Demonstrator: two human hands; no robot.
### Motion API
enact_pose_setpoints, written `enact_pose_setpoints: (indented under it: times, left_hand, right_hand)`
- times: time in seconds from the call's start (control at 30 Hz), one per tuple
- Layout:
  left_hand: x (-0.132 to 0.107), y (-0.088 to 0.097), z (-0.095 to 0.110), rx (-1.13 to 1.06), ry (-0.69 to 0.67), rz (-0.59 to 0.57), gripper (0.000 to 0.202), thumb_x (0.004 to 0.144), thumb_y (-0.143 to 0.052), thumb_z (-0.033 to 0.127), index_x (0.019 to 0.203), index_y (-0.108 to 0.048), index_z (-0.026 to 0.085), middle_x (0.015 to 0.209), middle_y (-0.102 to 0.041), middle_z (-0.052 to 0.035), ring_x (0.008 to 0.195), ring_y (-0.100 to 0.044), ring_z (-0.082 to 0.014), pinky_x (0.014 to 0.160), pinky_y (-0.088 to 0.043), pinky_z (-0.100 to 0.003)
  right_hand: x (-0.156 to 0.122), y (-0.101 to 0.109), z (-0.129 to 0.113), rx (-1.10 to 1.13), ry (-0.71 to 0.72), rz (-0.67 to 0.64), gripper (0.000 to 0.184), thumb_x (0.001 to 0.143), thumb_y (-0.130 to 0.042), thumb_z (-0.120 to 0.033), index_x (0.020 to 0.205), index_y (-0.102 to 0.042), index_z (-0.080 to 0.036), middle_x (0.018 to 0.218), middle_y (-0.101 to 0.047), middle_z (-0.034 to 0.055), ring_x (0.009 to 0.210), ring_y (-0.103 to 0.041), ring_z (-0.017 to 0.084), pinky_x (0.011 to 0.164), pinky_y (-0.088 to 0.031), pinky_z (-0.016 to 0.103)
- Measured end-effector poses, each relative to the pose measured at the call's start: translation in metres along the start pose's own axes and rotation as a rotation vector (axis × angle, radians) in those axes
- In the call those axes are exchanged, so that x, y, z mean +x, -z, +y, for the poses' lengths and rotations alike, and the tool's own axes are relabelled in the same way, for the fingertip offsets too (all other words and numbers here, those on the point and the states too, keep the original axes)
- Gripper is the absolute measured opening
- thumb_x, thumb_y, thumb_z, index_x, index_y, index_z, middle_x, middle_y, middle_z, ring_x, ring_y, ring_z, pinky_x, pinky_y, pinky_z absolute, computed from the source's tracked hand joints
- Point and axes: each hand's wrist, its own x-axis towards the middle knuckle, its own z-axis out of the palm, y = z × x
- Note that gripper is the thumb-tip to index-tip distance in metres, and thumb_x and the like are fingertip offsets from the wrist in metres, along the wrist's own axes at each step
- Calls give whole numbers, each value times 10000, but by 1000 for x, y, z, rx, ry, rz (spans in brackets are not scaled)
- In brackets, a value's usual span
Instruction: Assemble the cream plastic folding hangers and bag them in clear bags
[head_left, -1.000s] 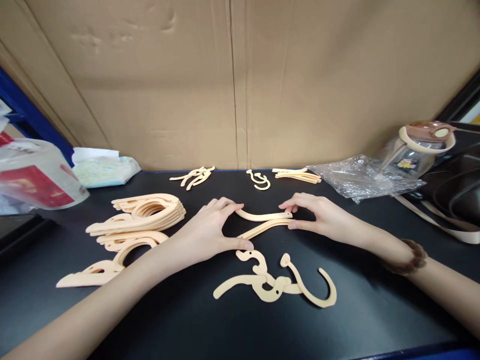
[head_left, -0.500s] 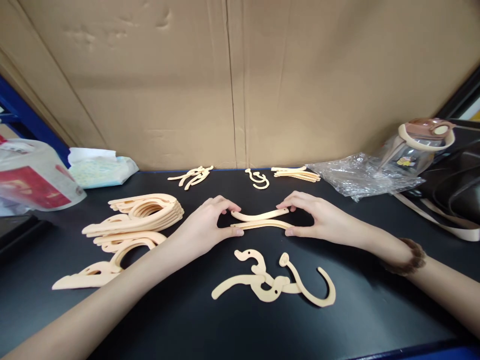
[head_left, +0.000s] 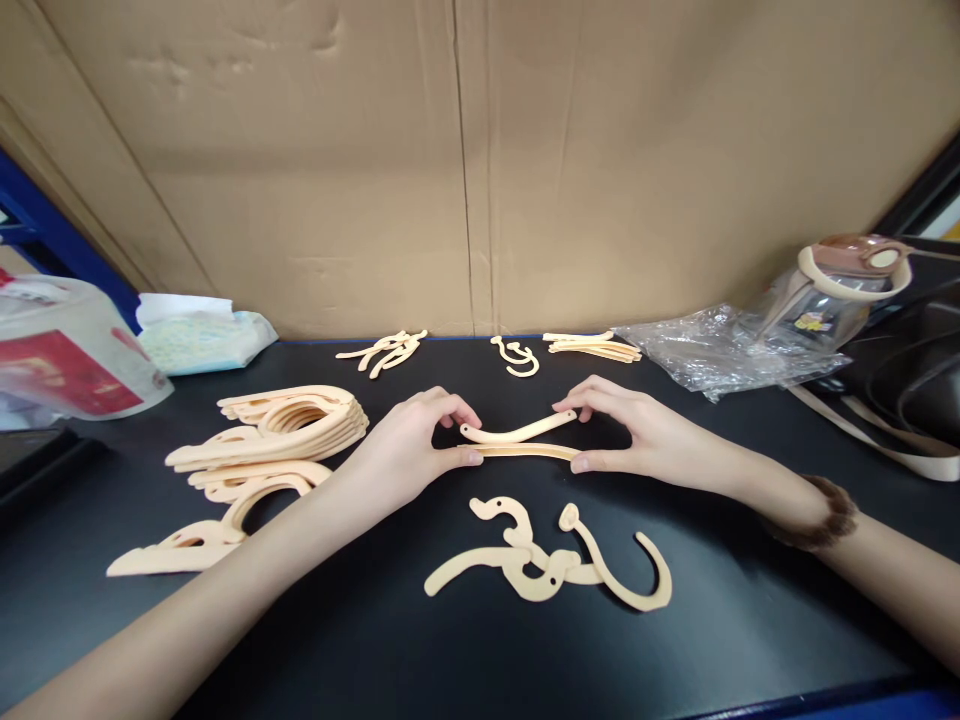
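Thumbs [head_left: 469,458] partly hide the nearer of two slim, curved, cream plastic strips [head_left: 517,436]. The strips lie between the left hand [head_left: 409,440] and right hand [head_left: 637,432], fingers [head_left: 564,404] pinching their opposite ends

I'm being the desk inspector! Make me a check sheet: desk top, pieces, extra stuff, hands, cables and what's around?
Surface: black tabletop, partly covered.
Job's things: two curved strips in the middle; hook piece and loose pieces in front; stacked pieces at left; small pieces at the back.
Clutter: soft pack at left; clear plastic and a bottle at right.
Hands: left hand and right hand pinch opposite ends of those strips.
Cables: none clearly seen; beige strap at right.
Surroundings: cardboard behind; blue frame at left.
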Motion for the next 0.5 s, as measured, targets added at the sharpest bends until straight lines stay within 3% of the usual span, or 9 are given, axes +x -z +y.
enact_pose_setpoints:
  times: [0.27, 0.5]
  left_hand:
    - [-1, 2, 4, -19, -28, 14, 109, 760, -715, 261, 837, -643, 235, 879, -618, 32, 876, -564, -168, 793, -418, -306]
    - [-4, 0, 3, 27, -56, -29, 43, 820, -662, 260, 855, -640, 248, 868, -626, 32, 863, -575, -169, 763, -425, -298]
  right_hand:
    - [-1, 0, 0, 20, 36, 24, 443, 838, -612, -495, 1199, -607, -238, 1045, -564, 47, 926, -573, 189, 844, -477, 342]
    - [1, 0, -3, -81, 74, -13, 313, 953, -464, -427, 1056, -668, -214, 862, -620, 26, 804, -570, 171, 734, -442, 307]
